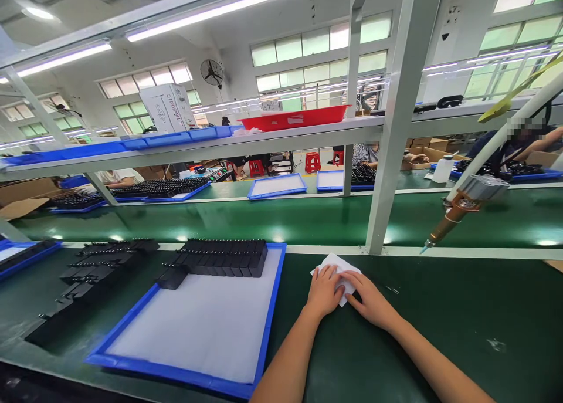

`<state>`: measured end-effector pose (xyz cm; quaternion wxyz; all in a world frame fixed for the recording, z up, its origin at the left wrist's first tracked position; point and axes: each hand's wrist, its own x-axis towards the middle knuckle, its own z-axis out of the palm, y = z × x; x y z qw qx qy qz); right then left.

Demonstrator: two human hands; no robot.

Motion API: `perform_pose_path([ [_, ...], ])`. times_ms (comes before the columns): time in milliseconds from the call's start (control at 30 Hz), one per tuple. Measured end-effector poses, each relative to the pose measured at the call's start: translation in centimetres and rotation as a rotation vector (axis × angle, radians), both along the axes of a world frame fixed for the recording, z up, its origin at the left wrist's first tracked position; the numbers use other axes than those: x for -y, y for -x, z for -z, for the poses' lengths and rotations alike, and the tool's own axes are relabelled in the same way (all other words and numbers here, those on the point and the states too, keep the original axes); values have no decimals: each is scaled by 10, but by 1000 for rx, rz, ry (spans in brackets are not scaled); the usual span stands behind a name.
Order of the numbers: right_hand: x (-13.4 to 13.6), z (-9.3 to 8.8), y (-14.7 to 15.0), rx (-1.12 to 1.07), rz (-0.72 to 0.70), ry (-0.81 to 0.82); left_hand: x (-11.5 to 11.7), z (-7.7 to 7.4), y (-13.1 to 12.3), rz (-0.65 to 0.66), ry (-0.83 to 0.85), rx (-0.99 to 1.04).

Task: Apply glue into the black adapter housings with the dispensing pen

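A folded white cloth point(333, 261), thin enough that it could also be paper, lies on the green bench to the right of the blue tray. My left hand point(324, 290) rests over its left part with the fingers bent onto it. From the right, my right hand point(372, 297) grips the cloth between thumb and fingers. Both thumbs sit close together near its lower corner. The blue tray point(271, 321), lined with a white sheet point(197, 327), holds a row of black boxy parts point(229, 259) with small pins along its far edge.
More black parts point(88, 280) stand in rows left of the tray. A hanging tool with a pointed tip point(448, 224) hangs at the right. A grey post point(391, 127) rises behind my hands. Overhead, a shelf carries a red tray point(294, 119). Other people sit across the bench.
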<state>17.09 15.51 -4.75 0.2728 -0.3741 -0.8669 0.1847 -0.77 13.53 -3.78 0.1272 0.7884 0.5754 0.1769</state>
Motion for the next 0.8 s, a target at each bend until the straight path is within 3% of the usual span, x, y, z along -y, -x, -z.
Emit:
perform_pose_path([
  [800, 2, -5, 1, 31, 7, 18, 0, -1, 0, -5, 0, 34],
])
